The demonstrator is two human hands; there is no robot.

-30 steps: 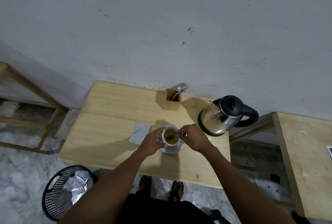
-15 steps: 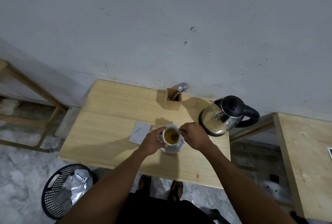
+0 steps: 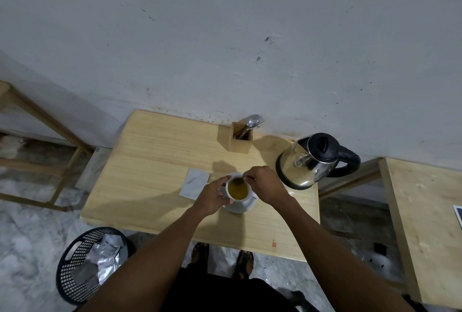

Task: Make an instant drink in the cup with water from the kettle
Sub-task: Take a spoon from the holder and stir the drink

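No readable text, labels or numbers; small red mark on table (image 3: 150, 211) illegible.

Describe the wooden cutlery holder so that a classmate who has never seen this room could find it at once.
Start at the light wooden table against the grey wall. At its back edge, left of the steel kettle, stands the wooden cutlery holder. It is the only square, open-topped box there, with metal cutlery poking out.
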